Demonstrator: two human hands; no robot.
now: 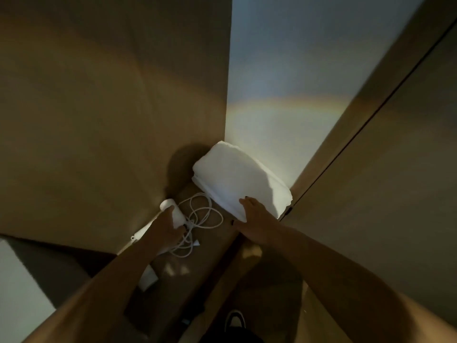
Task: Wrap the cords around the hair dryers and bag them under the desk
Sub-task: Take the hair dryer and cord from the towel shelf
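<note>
Hair dryer [173, 212]: white, lying on a narrow brown shelf [217, 243] in a corner between brown panels; its barrel points up and to the left, toward the side wall. It is not bagged and its cord is not wrapped.
Cord [201, 214]: white, thin, lying in loose open loops on the shelf just right of the dryer, with more strands trailing down toward the near edge. A small white piece among the lower strands may be the plug; it is too small to be sure.
Left hand [168, 225]: reaches in over the dryer with fingers curled round its lower body or handle. The grip looks like a pick-up hold, probably to lift the dryer clear so the cord can be wound round it.
Right hand [249, 214]: apart from the left, lying flat with straight fingers on the near edge of the folded towels [237, 179]. I judge it is steadying them or keeping them out of the way while the dryer comes out, since the cord loops run right up against the stack.
Towels: white stack, pushed into the back corner against the pale wall [284, 82], just beside the cord.
Other white object [148, 277]: lower on the left, partly hidden by the forearm; possibly a second dryer, cannot tell.
Stage: early, as I read it; wrapping and bagging are not yet done.
Floor: a shoe [233, 319] shows below.
</note>
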